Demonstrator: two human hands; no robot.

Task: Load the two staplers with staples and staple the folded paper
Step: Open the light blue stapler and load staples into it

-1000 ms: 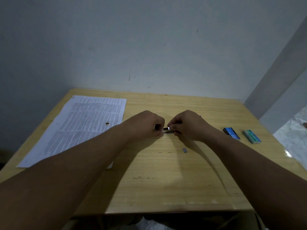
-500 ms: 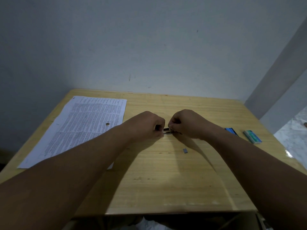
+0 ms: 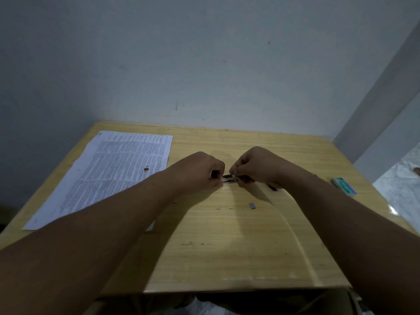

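Both hands meet over the middle of the wooden table. My left hand is closed around one end of a small stapler, whose shiny metal part shows between the hands. My right hand pinches the other end with fingertips; whether it holds staples I cannot tell. A small grey strip of staples lies on the table just in front of my right wrist. The printed paper lies flat at the left. A second stapler shows only as a dark tip under my right forearm.
A green staple box lies near the table's right edge. A small dark speck sits on the paper. A grey wall stands right behind the table, and a bright floor shows at the far right.
My right forearm has shifted to cover the blue object beside the green box. Both hands stay at the stapler, barely moved.
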